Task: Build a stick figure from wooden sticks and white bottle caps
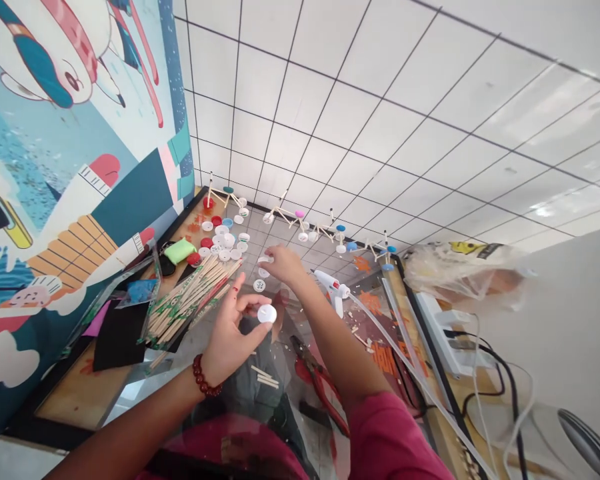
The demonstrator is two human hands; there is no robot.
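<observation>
My left hand [234,335], with a red bead bracelet at its wrist, pinches a white bottle cap [267,314] between thumb and forefinger above the glass table. Farther forward, my right hand [285,265] reaches down with its fingertips closed on another white cap [265,259] at the table surface. Just below those fingertips lie a loose white cap [263,273] and a cap with dark printing [259,285]. A bundle of wooden sticks [193,300] lies left of my left hand.
White, red and blue caps [225,243] cluster at the back left. Small stick-and-cap models [300,220] line the far edge. A glue gun [333,288], red-handled pliers [325,390] and cut sticks [266,378] lie nearer. A power strip [443,333] with cables stands right.
</observation>
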